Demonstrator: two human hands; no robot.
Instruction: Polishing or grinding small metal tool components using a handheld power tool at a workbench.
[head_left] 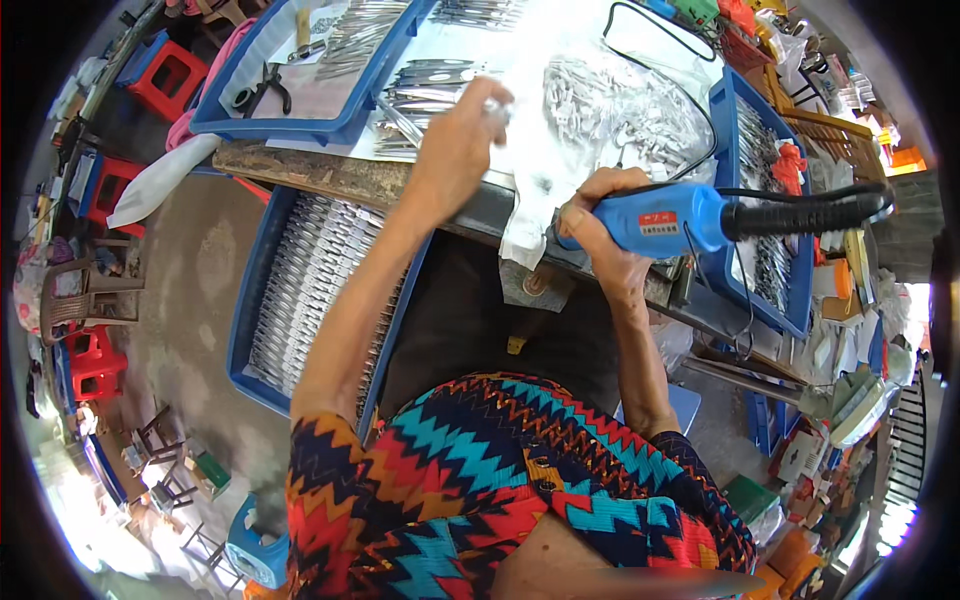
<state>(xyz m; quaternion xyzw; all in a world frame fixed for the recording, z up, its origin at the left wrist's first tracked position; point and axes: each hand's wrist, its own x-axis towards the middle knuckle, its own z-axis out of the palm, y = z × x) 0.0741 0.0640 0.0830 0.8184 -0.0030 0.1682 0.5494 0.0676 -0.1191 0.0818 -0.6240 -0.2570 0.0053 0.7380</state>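
My right hand [607, 225] is wrapped round the front end of a blue corded power tool [655, 218], which lies level above the table's near edge. Its thick black cord sleeve points right, and my palm hides its working tip. Over the table my left hand [455, 150] is closed, fingertips pinched together; a small pale glint shows there, too blurred to name. Just behind it lies a row of slender pointed metal pieces [430, 82]. A clear plastic bag of small silver metal parts [625, 110] spreads out beyond my right hand.
A blue tray [335, 130] at the left holds pliers [266, 92] and metal pieces. Below it, another blue tray [240, 330] is packed with silver pieces in rows. A third blue tray [800, 318] stands at the right. A black cable [712, 120] loops across the table.
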